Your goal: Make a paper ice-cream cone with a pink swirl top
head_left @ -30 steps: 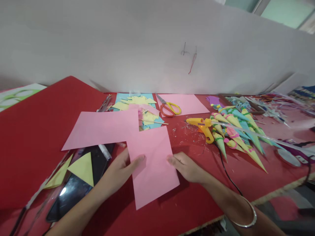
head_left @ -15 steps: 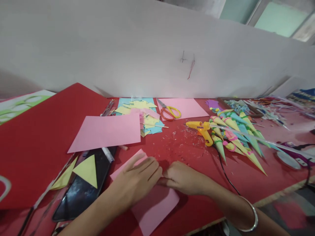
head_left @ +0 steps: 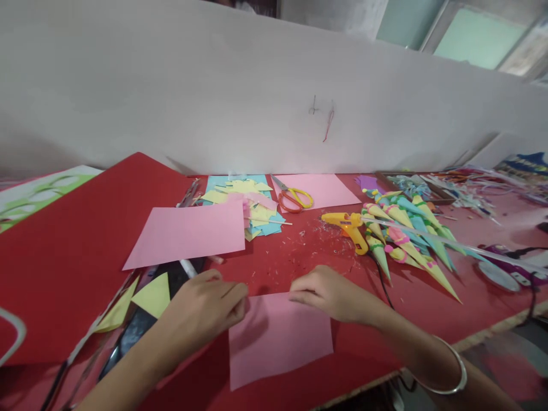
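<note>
A pink sheet of paper [head_left: 280, 339] lies at the table's front, turned almost square to me. The fingers of my left hand [head_left: 214, 305] are closed at its upper left corner, thumb tucked out of sight. At its upper right, my right hand [head_left: 327, 294] pinches the top edge between thumb and fingers; a bangle [head_left: 460, 371] circles that wrist. To the left, a black phone-like slab [head_left: 132, 328] lies partly under my forearm, with a yellow paper triangle [head_left: 154, 295] on it. Another pink sheet [head_left: 188, 234] rests just beyond.
Beyond my hands are scissors [head_left: 295, 198], yellow and blue paper scraps [head_left: 261, 214] and a yellow glue gun [head_left: 346, 225] with its cord. Several decorated paper cones [head_left: 406, 228] lie to the right. A large red sheet [head_left: 85, 257] covers the left.
My hands have moved apart, left hand to the left and right hand slightly right. The pink sheet between them has turned from slanted to nearly straight. The view has shifted slightly.
</note>
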A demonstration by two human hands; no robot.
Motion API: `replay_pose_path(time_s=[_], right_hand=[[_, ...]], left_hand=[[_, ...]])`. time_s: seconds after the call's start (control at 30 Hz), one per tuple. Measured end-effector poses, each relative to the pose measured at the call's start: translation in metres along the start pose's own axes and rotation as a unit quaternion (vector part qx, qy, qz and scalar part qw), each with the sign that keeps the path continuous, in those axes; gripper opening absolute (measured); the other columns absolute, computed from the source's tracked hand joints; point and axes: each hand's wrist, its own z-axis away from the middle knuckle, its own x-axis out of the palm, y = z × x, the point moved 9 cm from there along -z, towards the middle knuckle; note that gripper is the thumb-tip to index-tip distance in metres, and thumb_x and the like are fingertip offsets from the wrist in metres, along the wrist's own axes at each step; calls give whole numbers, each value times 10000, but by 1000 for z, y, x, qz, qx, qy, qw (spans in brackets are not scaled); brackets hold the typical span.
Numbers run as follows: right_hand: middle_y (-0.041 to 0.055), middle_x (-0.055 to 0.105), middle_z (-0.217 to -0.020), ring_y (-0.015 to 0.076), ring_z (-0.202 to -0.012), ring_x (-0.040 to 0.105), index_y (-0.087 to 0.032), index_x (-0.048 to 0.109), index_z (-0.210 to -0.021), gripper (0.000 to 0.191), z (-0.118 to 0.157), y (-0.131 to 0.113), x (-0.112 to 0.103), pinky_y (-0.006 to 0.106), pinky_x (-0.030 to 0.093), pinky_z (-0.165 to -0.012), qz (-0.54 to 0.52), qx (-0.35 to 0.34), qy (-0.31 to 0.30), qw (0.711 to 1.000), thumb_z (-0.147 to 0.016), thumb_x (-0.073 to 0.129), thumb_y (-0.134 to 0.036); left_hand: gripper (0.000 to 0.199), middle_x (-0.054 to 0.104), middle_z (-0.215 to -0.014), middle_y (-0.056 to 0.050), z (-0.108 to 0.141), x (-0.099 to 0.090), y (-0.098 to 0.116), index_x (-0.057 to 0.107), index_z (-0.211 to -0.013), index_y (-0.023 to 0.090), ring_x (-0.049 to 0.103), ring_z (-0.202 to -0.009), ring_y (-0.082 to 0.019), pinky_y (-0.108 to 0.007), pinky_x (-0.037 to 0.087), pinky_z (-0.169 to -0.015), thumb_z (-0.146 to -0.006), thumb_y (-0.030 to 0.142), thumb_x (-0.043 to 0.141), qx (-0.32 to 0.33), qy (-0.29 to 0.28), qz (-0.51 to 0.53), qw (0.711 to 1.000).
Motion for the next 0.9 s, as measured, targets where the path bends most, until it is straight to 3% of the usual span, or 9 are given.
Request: replay_pose_path(time_s=[0.1,0.2,0.27,0.33,0.43,0.5,0.63,0.77,0.9], right_hand=[[-41,438,-509,70,-484,303,-145,543,-569,365,6,13,-5,218,180,-485,6,23,15,1000,-872,416,-305],[-32,459,-514,73,-484,318,-145,563,-588,369,7,18,-5,220,184,-490,26,33,20,999,-878,405,-311],[-25,505,-536,73,-492,359,-148,594,-629,338,4,12,-1,216,197,-497,32,10,1,999,-875,419,-301],[-19,551,-563,75,-507,407,-156,618,-675,304,1,3,3,211,214,-506,36,-19,-25,999,-874,432,-291],[-11,598,-602,85,-538,463,-165,626,-717,300,-1,-8,5,210,241,-520,59,-45,-30,997,-884,417,-301],[-3,624,-646,97,-579,494,-170,616,-730,291,-2,-15,3,222,276,-574,103,-59,1,993,-887,405,-293],[13,627,-637,113,-574,488,-163,574,-696,203,-1,-34,4,284,296,-698,219,-96,84,967,-823,415,-172],[-18,580,-542,96,-491,420,-175,511,-598,132,-1,-37,1,260,281,-599,220,-85,142,961,-707,443,-142],[-48,516,-499,84,-474,382,-180,473,-564,114,8,-23,-10,241,246,-546,197,-89,178,960,-656,443,-119]], left_hand=[[305,448,-387,37,13,2,-23,446,-478,209,358,-393,-120,-284,264,-501,-749,117,341,-30,-11,-17,999],[273,530,-483,14,18,-12,-37,507,-561,210,455,-471,-148,-289,311,-536,-782,173,353,-97,41,12,994],[208,641,-694,-18,13,-14,-32,573,-732,204,558,-637,-169,-282,365,-602,-812,222,381,-119,42,88,988],[198,666,-838,-34,2,-6,-11,588,-905,203,585,-743,-186,-277,384,-633,-801,322,468,-84,-10,157,984],[233,623,-572,20,-9,10,14,586,-663,206,530,-522,-141,-252,322,-519,-837,257,439,-43,-80,195,977],[310,580,-498,28,-12,18,20,540,-588,192,485,-466,-130,-250,293,-496,-858,200,387,-47,-91,208,973],[310,535,-479,30,-13,23,23,504,-588,178,435,-432,-115,-249,309,-522,-861,188,357,-52,-63,245,966],[353,492,-449,30,-13,22,22,471,-545,173,411,-436,-111,-232,303,-502,-867,210,332,-76,-55,272,958],[355,512,-474,32,-9,22,14,484,-546,170,437,-490,-107,-204,291,-488,-867,241,350,-121,-98,306,939]])
